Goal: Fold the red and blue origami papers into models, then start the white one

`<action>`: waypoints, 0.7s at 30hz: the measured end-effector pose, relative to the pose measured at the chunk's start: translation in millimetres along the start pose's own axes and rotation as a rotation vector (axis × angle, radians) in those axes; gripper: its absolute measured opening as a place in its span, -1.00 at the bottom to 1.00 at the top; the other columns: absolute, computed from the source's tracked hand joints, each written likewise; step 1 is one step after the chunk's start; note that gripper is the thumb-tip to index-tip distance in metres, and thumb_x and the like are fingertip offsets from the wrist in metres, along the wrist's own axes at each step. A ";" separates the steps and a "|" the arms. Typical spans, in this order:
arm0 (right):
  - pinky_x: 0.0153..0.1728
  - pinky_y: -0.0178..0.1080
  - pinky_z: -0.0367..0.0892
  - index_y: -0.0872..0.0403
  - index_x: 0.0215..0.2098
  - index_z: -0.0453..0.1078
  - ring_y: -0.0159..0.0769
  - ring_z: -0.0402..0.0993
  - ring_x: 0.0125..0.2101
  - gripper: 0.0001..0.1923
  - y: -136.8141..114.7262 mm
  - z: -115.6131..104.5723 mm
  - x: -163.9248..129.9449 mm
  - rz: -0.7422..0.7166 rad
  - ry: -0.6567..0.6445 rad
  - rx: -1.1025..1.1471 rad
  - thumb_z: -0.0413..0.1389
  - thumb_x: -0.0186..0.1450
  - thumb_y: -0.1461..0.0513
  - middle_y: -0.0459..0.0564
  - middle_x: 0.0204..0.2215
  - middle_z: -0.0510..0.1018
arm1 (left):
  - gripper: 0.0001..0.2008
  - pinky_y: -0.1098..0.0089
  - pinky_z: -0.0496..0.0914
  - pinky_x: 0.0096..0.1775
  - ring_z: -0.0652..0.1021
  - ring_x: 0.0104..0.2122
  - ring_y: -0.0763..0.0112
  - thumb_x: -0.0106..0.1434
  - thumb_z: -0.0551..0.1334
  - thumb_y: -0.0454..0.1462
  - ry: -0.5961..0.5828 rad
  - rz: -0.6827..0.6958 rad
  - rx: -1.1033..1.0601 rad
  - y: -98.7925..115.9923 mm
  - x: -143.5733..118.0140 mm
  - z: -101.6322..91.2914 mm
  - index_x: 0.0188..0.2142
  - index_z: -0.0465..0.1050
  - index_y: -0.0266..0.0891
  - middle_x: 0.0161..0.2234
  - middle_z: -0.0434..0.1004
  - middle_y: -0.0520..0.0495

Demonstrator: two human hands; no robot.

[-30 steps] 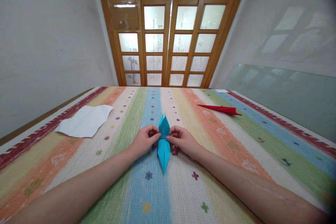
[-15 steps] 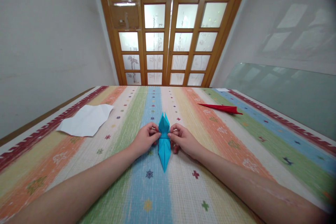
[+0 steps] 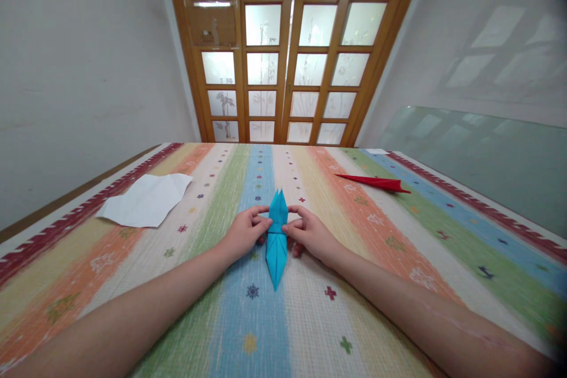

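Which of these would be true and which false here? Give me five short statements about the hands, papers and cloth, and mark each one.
1. The left hand and the right hand both hold the blue paper. True.
2. The red paper is pinched in the right hand. False: it lies on the cloth, out of both hands.
3. The big white sheet lies to the left of the blue paper. True.
4. The cloth is plain white. False: it has stripes of several colours and small printed figures.
5. The blue paper's far end shows two tips. True.
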State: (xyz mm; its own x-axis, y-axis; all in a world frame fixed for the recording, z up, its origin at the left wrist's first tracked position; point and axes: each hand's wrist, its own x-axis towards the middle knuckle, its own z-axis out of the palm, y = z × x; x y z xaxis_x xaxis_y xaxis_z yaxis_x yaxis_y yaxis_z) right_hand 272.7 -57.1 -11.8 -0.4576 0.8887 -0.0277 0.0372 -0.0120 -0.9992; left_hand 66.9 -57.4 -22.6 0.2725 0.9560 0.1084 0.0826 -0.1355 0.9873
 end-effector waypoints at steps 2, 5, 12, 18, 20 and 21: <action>-0.71 -0.36 0.32 0.03 0.02 0.20 -0.40 0.38 -0.70 -0.48 0.6 -0.1 -0.3 0.002 -0.016 -0.019 0.24 0.22 0.01 -0.17 -0.52 0.56 | -0.60 0.45 0.30 -0.50 0.39 -0.60 0.50 0.24 0.27 -0.04 0.005 -0.021 -0.004 -1.4 1.2 0.2 -0.10 0.45 -0.32 -0.55 0.40 0.10; -0.67 -0.35 0.34 0.06 -0.10 0.27 -0.35 0.46 -0.61 -0.55 0.4 -0.4 -1.1 0.014 -0.054 -0.024 0.25 0.20 -0.01 -0.11 -0.50 0.57 | -0.67 0.45 0.30 -0.50 0.38 -0.60 0.48 0.23 0.26 -0.02 0.002 -0.032 0.010 -0.5 1.3 0.8 -0.31 0.45 -0.28 -0.58 0.36 0.09; -0.63 -0.36 0.36 0.05 -0.34 0.25 -0.37 0.43 -0.57 -0.60 -0.8 -1.7 -2.1 0.013 -0.103 0.003 0.26 0.20 -0.03 -0.12 -0.54 0.51 | -0.62 0.43 0.25 -0.47 0.38 -0.56 0.44 0.27 0.21 0.02 -0.036 0.006 0.110 5.7 -0.8 -1.4 -0.45 0.41 -0.26 -0.59 0.35 0.05; -0.61 -0.34 0.37 0.07 -0.34 0.28 -0.38 0.43 -0.56 -0.59 0.1 -4.4 -1.0 0.025 -0.122 0.008 0.26 0.20 -0.06 -0.10 -0.51 0.50 | -0.58 0.42 0.22 -0.46 0.35 -0.56 0.44 0.33 0.13 0.02 -0.056 0.044 0.178 4.2 -1.4 0.7 -0.49 0.37 -0.25 -0.59 0.32 0.06; -0.61 -0.35 0.36 0.07 -0.31 0.30 -0.40 0.41 -0.57 -0.61 -0.9 -4.8 -1.3 0.022 -0.121 0.010 0.26 0.20 -0.04 -0.12 -0.49 0.48 | -0.66 0.42 0.22 -0.46 0.36 -0.56 0.45 0.32 0.16 -0.02 -0.029 0.058 0.181 2.5 -1.9 2.0 -0.40 0.37 -0.24 -0.56 0.33 0.07; -0.61 -0.35 0.35 0.07 -0.29 0.31 -0.42 0.40 -0.58 -0.62 -1.5 -4.8 -1.7 0.023 -0.121 0.008 0.25 0.21 -0.03 -0.13 -0.48 0.47 | -0.71 0.43 0.22 -0.46 0.35 -0.56 0.45 0.30 0.19 -0.04 0.010 0.070 0.177 1.9 -2.4 2.3 -0.33 0.35 -0.23 -0.55 0.33 0.10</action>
State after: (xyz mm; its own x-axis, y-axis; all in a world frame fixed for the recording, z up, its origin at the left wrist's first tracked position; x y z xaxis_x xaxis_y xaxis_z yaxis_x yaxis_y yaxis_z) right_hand 277.6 -56.4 -10.1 -0.5605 0.8264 -0.0531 0.0422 -0.0355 -0.9985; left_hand 68.6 -60.6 -21.2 0.2744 0.9451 0.1776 0.2316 -0.2442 0.9417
